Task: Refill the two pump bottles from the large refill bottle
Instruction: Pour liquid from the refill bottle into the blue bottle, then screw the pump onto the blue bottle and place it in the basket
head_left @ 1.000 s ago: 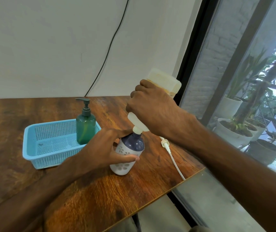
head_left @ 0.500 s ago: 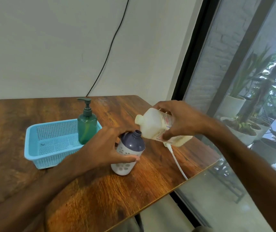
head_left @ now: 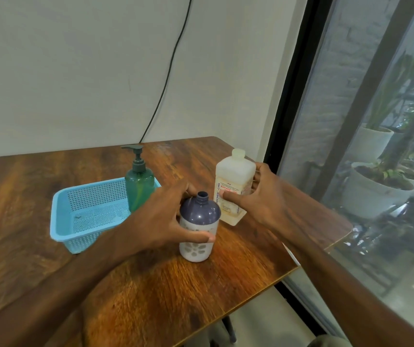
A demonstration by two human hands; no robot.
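At the centre of the frame, on the tabletop (head_left: 150, 291), the left hand (head_left: 161, 221) wraps the navy-and-white pump bottle (head_left: 199, 216), whose neck is open with no pump fitted. Just right of it, the right hand (head_left: 263, 196) grips the large refill bottle (head_left: 233, 176), which is upright and on or just above the wood. I cannot tell whether it is capped. The two bottles are close together, so a careless release or a swing of either arm could tip the open one and spill soap. The refill bottle is also not far from the tabletop's right edge, where a nudge might send it off. At left, the green pump bottle (head_left: 139, 186) stands in the blue basket (head_left: 75, 221) with its pump on.
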